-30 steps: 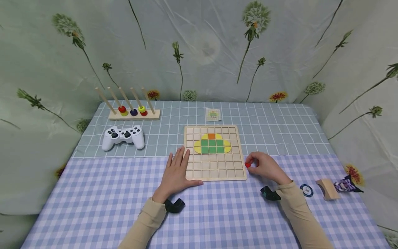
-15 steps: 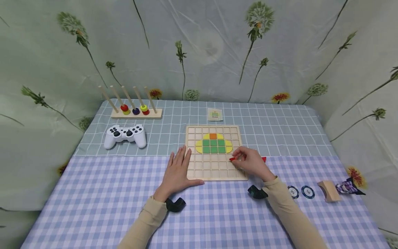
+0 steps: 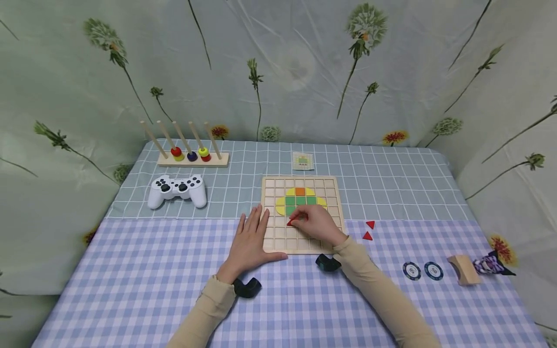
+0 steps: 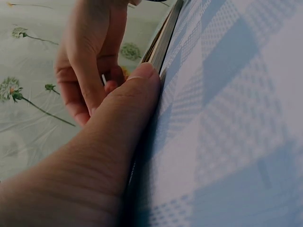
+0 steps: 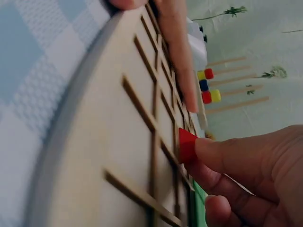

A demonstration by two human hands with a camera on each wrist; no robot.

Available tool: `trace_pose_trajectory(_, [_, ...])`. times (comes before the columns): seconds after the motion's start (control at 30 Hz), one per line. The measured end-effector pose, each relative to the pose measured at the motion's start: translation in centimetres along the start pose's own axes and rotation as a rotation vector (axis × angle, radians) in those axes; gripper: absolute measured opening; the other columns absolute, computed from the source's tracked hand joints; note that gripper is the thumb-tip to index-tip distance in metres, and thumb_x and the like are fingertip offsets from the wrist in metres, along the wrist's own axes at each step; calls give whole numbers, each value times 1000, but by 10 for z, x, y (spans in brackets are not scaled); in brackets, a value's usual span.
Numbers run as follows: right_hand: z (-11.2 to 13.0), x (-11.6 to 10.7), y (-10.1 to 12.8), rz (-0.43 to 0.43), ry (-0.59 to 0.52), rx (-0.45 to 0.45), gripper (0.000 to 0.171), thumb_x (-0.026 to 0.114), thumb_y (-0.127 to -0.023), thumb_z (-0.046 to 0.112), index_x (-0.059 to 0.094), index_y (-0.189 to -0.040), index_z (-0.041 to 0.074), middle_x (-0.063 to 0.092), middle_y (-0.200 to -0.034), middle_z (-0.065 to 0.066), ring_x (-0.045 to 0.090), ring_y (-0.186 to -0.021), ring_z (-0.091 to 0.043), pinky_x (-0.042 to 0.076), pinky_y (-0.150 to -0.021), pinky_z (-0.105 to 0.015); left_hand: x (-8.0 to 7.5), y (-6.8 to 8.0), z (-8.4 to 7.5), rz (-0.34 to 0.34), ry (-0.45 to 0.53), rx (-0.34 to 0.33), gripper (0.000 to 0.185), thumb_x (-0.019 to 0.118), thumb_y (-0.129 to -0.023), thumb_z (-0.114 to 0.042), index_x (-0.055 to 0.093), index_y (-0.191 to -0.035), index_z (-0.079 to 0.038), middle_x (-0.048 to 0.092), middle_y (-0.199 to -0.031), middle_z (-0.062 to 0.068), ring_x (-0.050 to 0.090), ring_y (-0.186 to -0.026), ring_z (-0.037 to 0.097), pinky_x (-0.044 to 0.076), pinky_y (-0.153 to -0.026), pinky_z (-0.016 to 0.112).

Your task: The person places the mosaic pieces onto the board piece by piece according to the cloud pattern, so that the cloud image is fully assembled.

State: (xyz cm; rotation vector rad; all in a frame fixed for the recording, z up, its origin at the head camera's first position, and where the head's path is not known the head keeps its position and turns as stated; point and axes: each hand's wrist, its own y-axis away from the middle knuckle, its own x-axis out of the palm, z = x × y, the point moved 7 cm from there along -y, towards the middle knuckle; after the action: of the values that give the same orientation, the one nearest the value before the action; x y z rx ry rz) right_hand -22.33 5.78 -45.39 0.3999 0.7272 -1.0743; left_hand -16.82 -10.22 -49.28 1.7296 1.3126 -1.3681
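A square wooden grid board (image 3: 278,245) lies on the table. In its upper middle sit green square tiles (image 3: 290,200), yellow curved tiles (image 3: 280,209) and an orange square tile (image 3: 300,192). My left hand (image 3: 247,244) rests on the board's left edge, fingers straight and thumb spread along the near edge. Between thumb and fingertips my right hand (image 3: 316,223) pinches a red triangular tile (image 5: 187,145), just below the green tiles and at the board's surface. The right hand covers part of the pattern. Two more red triangles (image 3: 370,224) lie right of the board.
A small pattern card (image 3: 302,161) lies behind the board. Back left are a peg stand (image 3: 193,164) with coloured beads and a white game controller (image 3: 177,189). Two poker chips (image 3: 411,271), a wooden arch block (image 3: 464,269) and a purple patterned item (image 3: 488,264) lie at right.
My right hand has carried the red triangular tile leftward from beside the board to below the green tiles, uncovering two red triangles and a second poker chip. My left hand stays on the board.
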Motion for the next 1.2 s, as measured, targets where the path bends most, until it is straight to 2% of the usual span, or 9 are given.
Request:
trace_pose_trajectory(0.3, [0, 3, 4, -70, 94, 43, 4, 75, -83, 15, 77, -83, 12, 64, -83, 5, 59, -80, -14, 48, -74, -32, 0, 1, -2, -3, 3, 10, 122, 53, -67, -84, 17, -152, -4, 11, -156, 17, 7, -143, 28, 2, -113, 49])
trace_pose_trajectory(0.53, [3, -4, 7, -103, 127, -7, 5, 76, -82, 17, 77, -83, 12, 61, -80, 6, 57, -76, -12, 47, -68, -31, 0, 2, 0, -6, -3, -13, 122, 53, -67, -84, 16, -152, -5, 11, -157, 15, 4, -143, 27, 1, -113, 48])
trace_pose_trajectory(0.67, [-9, -31, 20, -129, 116, 35, 5, 74, -82, 15, 76, -85, 12, 62, -81, 5, 53, -71, -12, 45, -64, -30, -1, -2, -2, -17, 13, -4, 122, 54, -67, -84, 16, -152, -5, 10, -157, 15, 4, -143, 27, -1, -113, 47])
trace_pose_trajectory(0.9, [-57, -93, 60, -195, 155, 159, 11, 72, -84, 13, 74, -92, 5, 66, -82, -2, 49, -56, -13, 39, -49, -30, 1, -1, 1, -2, -8, -17, 124, 51, -66, -86, 14, -153, -6, 7, -157, 14, 1, -143, 26, -3, -113, 45])
trace_pose_trajectory(1.03, [-81, -114, 82, -187, 204, 242, 13, 70, -84, 11, 73, -94, 3, 66, -83, -5, 53, -60, -15, 41, -51, -30, 0, 2, 2, -12, -2, -7, 123, 52, -66, -85, 16, -152, -5, 9, -157, 15, 3, -143, 28, -1, -113, 47])
trace_pose_trajectory(1.2, [-99, -128, 98, -160, 249, 279, 16, 69, -85, 10, 72, -98, 2, 65, -88, -8, 55, -71, -21, 42, -58, -33, 1, -1, 1, -17, 12, 7, 122, 52, -67, -85, 16, -152, -4, 10, -157, 16, 4, -143, 29, -1, -113, 47])
